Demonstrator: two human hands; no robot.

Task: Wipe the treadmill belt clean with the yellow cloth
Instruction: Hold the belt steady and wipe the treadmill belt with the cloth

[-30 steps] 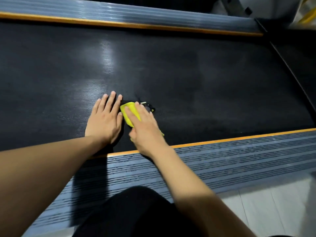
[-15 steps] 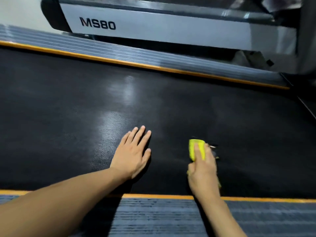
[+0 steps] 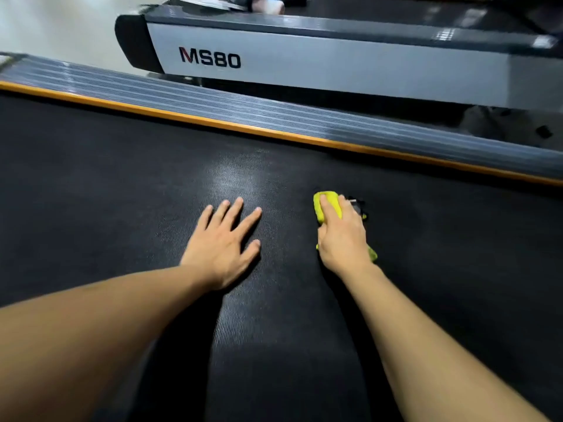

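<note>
A second treadmill (image 3: 335, 65) marked "MS80" stands at twelve o'clock; pale floor (image 3: 61, 28) lies at ten o'clock.

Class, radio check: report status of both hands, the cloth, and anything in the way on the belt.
Left hand flat, open on the treadmill belt. Right hand pressing the yellow cloth to the belt. Small dark item beside the cloth, unclear what.
</note>
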